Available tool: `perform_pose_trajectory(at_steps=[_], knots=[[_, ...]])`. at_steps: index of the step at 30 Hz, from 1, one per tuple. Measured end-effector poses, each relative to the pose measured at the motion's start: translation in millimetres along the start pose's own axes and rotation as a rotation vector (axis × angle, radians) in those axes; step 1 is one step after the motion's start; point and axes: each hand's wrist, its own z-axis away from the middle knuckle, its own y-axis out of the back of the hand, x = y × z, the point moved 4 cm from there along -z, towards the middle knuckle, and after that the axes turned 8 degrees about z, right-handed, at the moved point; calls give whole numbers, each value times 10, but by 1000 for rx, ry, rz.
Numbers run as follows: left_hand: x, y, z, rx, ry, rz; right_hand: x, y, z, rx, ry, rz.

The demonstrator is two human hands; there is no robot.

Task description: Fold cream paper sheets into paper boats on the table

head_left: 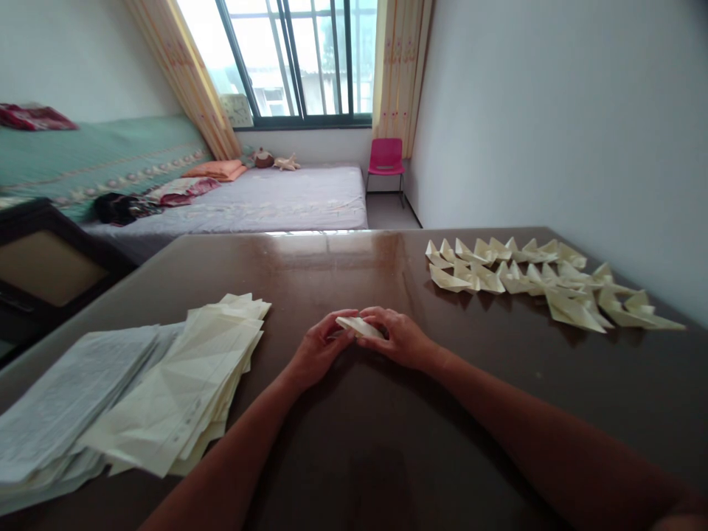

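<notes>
Between my two hands, just above the middle of the brown table, is a small folded piece of cream paper (361,327). My left hand (322,343) pinches its left end between thumb and fingers. At the other end, my right hand (399,338) grips the paper with the thumb below and the fingers over the top. Fingers cover part of the folds, so its full shape is hidden. To the right stand several folded paper boats (487,279) in rows, of the same cream paper.
On the left lie a fanned stack of creased cream sheets (182,383) and a pile of printed pages (82,398). The glossy brown table (354,442) reaches toward a bed (299,195). A pink chair (386,157) stands by the far wall; a dark cabinet (55,273) is at left.
</notes>
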Motion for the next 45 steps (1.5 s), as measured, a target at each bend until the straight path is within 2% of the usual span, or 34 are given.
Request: perform_pose_trajectory(at_steps=[4, 6, 9, 13, 18, 24, 30, 36, 45], knots=[[83, -90, 43, 4, -92, -203, -70, -15, 7, -55, 105, 72], [137, -137, 75, 28, -156, -354, -116, -4, 21, -20, 145, 140], [188, -219, 133, 84, -249, -551, -168, 11, 47, 85, 132, 237], [164, -305, 186, 156, -236, -685, -218, -48, 66, 85, 138, 183], [145, -251, 157, 231, -246, -648, -216, -58, 47, 135, 172, 93], [158, -139, 97, 288, -280, -657, -113, -6, 1, 227, 133, 56], [78, -135, 59, 193, -238, -666, -77, -62, -3, 175, 146, 29], [22, -58, 19, 257, -202, -653, 1, -89, -17, 152, 106, 23], [56, -75, 15, 221, -205, -769, -23, -92, -15, 114, 149, 68]])
